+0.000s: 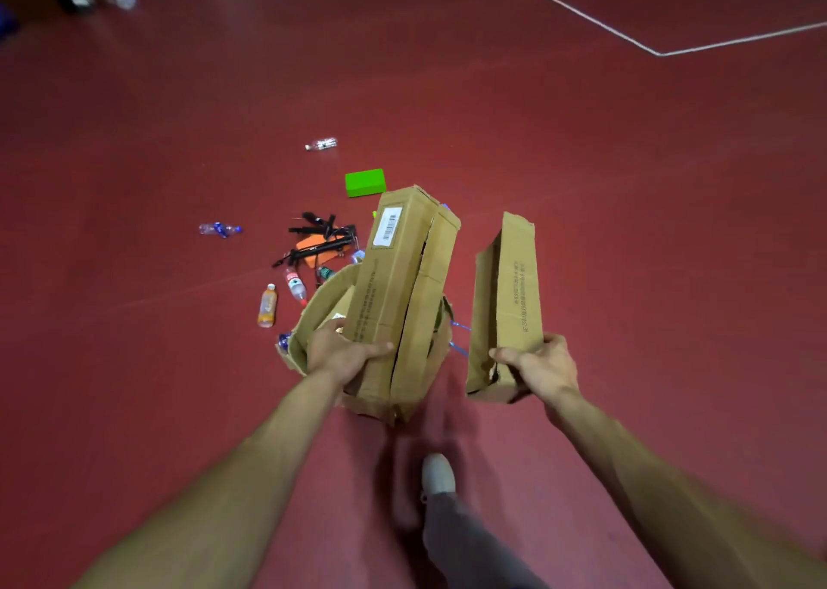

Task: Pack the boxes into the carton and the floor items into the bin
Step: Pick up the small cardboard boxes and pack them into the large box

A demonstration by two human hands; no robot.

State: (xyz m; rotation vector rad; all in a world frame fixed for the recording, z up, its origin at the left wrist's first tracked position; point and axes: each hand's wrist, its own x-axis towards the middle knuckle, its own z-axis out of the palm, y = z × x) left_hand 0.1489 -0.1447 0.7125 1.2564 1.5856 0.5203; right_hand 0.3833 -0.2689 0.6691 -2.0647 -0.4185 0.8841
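My left hand [342, 353] grips the lower end of a long brown cardboard box [389, 284] with a white barcode label; a second flat box [425, 315] lies against it. Both stand tilted inside a rounded brown carton [315, 309] on the red floor. My right hand [539, 365] grips the bottom of a shorter flattened cardboard box [505, 306], held upright in the air to the right of the carton. Loose floor items lie beyond the carton: an orange drink bottle [267, 305], a red-labelled bottle [295, 285] and a green block [364, 182].
A tangle of black straps on an orange piece [320, 241] lies behind the carton. Clear bottles lie at the left [219, 229] and farther back [321, 144]. My foot [438, 472] stands just below the carton. White lines [626, 33] cross the floor top right.
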